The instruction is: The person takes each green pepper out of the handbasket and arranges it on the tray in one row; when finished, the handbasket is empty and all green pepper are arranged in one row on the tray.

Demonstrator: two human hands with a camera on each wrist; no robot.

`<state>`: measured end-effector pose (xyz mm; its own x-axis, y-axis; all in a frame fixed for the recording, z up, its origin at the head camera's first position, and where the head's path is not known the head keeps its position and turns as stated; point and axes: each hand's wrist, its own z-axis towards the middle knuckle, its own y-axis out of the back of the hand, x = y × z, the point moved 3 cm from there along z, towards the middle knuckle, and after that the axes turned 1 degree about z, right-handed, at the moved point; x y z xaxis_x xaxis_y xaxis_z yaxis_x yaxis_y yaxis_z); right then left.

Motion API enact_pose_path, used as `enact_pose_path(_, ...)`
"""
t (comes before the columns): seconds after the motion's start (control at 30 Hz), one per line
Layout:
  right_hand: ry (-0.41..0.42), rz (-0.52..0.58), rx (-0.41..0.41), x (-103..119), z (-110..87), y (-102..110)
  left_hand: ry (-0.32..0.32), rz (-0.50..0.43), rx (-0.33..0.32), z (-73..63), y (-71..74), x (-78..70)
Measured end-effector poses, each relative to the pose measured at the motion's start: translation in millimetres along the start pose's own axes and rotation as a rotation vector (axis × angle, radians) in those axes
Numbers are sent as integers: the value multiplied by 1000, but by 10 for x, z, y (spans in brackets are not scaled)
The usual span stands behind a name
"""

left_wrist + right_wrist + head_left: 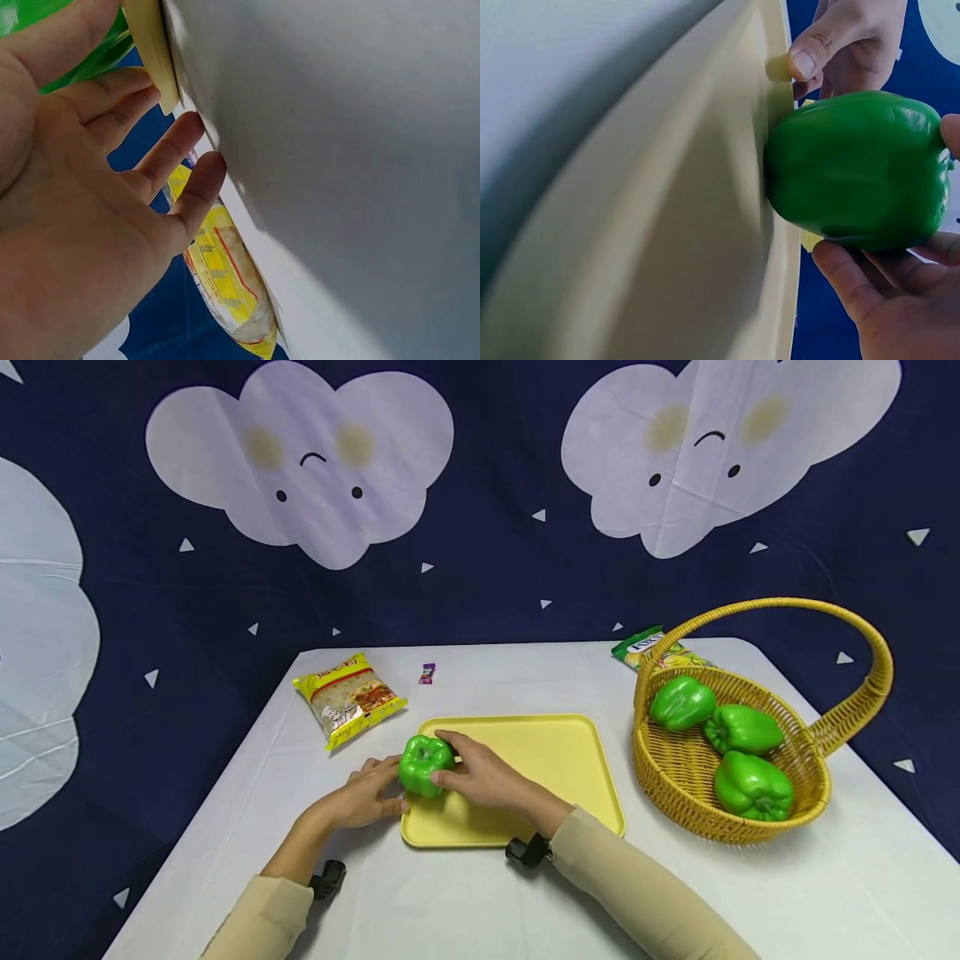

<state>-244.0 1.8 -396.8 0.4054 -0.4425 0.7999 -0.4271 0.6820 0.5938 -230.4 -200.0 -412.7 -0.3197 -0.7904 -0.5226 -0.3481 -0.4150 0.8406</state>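
A green bell pepper (425, 765) stands at the left end of the yellow tray (525, 752). My right hand (483, 772) grips it, thumb on the near side and fingers on the far side. In the right wrist view, the bell pepper (859, 169) has its lower end against the tray. My left hand (363, 795) is at the tray's left edge, beside the bell pepper, its thumb at the rim. The left wrist view shows that hand (82, 202) with fingers spread and loosely bent at the tray edge (154, 52).
At the right stands a wicker basket (678, 802) with a tall handle, holding several green bell peppers (742, 729). Behind it lies a green snack bag (637, 646). A yellow food packet (350, 700) and a small purple wrapped sweet (427, 674) lie at the back left.
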Motion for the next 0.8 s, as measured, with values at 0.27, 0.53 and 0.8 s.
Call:
enact_pose_path(0.27,-27,-34,28,-25,-4,-18,0,-11,4,5,-4,9)
enact_pose_path(0.53,-32,-50,4,-2,-39,6,1,-11,3,3,-2,11)
enact_pose_path(0.8,-31,-94,-38,81,-133,108,-1,-10,1,-4,0,-2)
